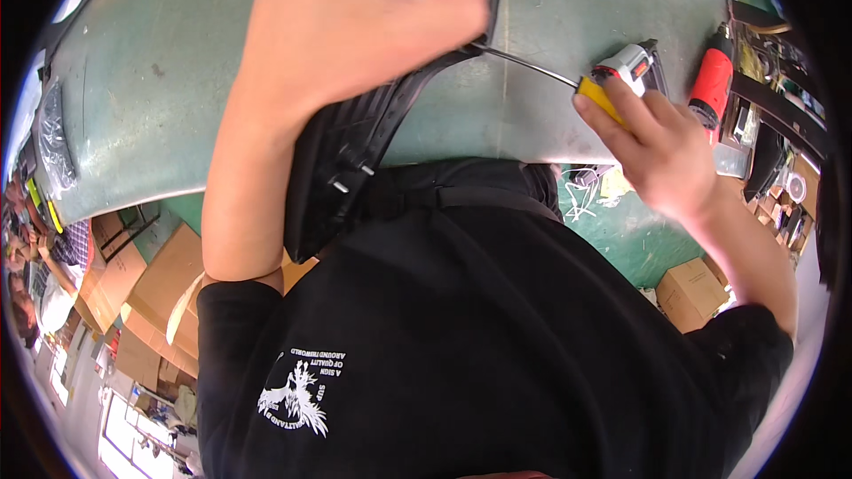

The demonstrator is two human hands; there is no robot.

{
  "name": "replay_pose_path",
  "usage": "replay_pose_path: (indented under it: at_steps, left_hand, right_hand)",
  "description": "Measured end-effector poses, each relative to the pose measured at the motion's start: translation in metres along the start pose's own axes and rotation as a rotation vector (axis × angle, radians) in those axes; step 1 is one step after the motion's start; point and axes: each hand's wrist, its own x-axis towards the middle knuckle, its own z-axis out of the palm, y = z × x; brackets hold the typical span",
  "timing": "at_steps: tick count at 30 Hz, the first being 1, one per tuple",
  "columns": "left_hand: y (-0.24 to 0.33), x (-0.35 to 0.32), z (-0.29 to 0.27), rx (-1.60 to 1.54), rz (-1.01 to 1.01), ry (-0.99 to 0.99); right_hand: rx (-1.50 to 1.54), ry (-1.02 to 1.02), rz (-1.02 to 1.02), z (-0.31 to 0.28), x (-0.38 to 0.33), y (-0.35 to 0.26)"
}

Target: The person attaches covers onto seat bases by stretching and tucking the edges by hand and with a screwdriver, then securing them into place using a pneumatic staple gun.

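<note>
A long black plastic part (390,115) with ribs and several metal pins lies over the table's near edge, its lower end against my body. Across it reaches my left hand (355,27), slightly blurred, gripping the part with the thumb laid over its right side; the other fingers are mostly out of sight. My right hand (661,146) is closed around the yellow handle of a screwdriver (537,68). The screwdriver's thin metal shaft points left, and its tip meets the right edge of the part just below my left thumb.
Behind the screwdriver handle, a grey and red power tool (632,60) rests on the green table (160,124). Farther right lies a red cylindrical tool (713,80), beside a cluttered shelf (781,106). A clear plastic bag (55,137) is at the left edge. Cardboard boxes (692,293) stand on the floor.
</note>
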Motion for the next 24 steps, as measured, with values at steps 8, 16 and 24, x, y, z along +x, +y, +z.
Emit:
replay_pose_path:
  at_steps: [8, 16, 24]
  left_hand:
    - [-0.007, 0.004, -0.005, -0.440, -0.222, -0.097]
    - [0.018, 0.000, 0.006, 0.030, -0.119, -0.025]
    - [0.025, 0.003, 0.008, -0.007, -0.155, -0.060]
  right_hand:
    - [0.926, 0.270, 0.341, 0.060, -0.020, -0.004]
    - [0.857, 0.251, 0.455, 0.032, -0.020, -0.034]
    - [0.829, 0.121, 0.472, 0.004, -0.013, -0.030]
